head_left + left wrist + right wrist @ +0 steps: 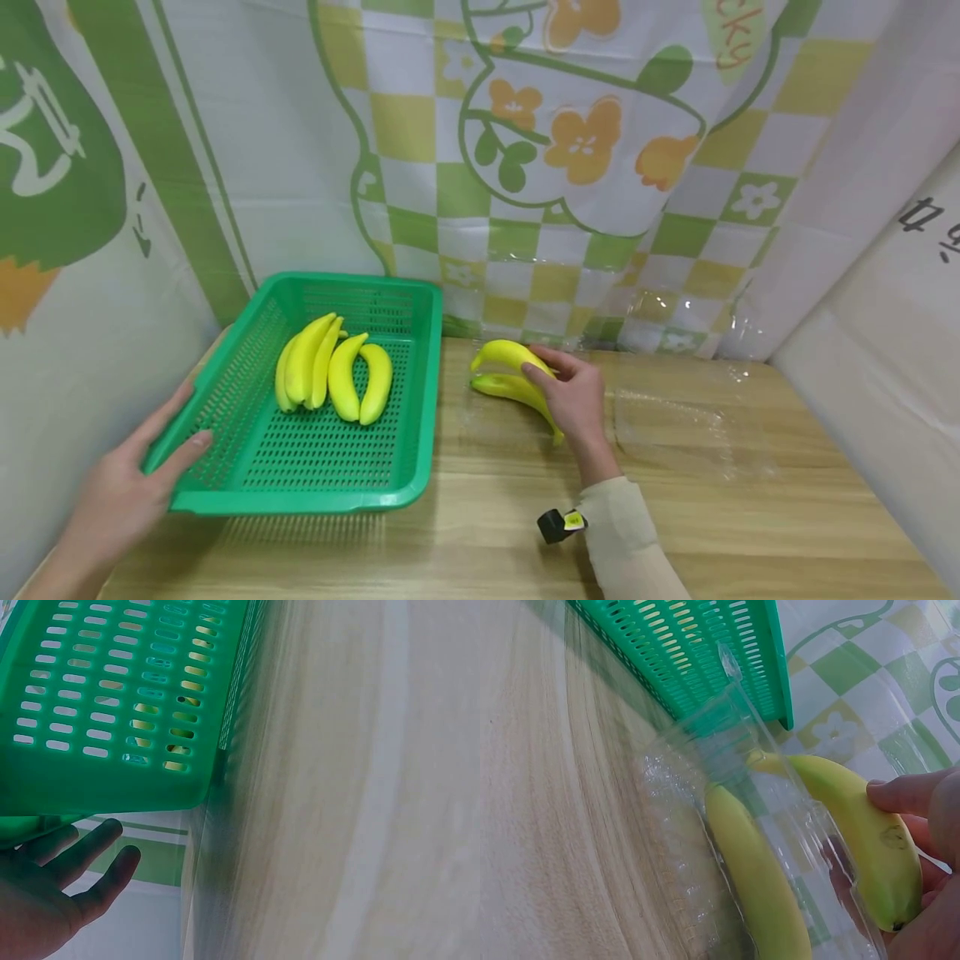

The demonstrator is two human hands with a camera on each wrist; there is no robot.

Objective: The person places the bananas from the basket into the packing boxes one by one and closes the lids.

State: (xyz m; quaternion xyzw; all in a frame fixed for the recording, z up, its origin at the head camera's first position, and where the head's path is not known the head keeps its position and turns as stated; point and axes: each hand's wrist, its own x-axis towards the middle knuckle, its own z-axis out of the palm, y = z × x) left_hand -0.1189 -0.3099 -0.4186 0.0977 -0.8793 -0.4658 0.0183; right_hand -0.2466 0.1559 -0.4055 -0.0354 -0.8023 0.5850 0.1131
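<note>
My left hand (pixel 123 492) holds the left rim of a green plastic basket (pixel 300 502), thumb over the inside and fingers outside. Several yellow bananas (pixel 300 367) lie in the basket. To its right, my right hand (pixel 577 396) grips a banana (pixel 506 352) between thumb and fingers. In the right wrist view, this held banana (pixel 855 825) is at the upper edge of a clear plastic container (pixel 780 825). Another banana (pixel 754 877) lies inside that container, just below the held one. The palm of my right hand is hidden in the head view.
A second clear plastic container (pixel 690 417) stands on the wooden table (pixel 495 533) to the right of my right hand. Behind the table hangs a patterned cloth (pixel 405 125). White walls (pixel 885 333) close in both sides. A black camera (pixel 553 526) is strapped at my right wrist.
</note>
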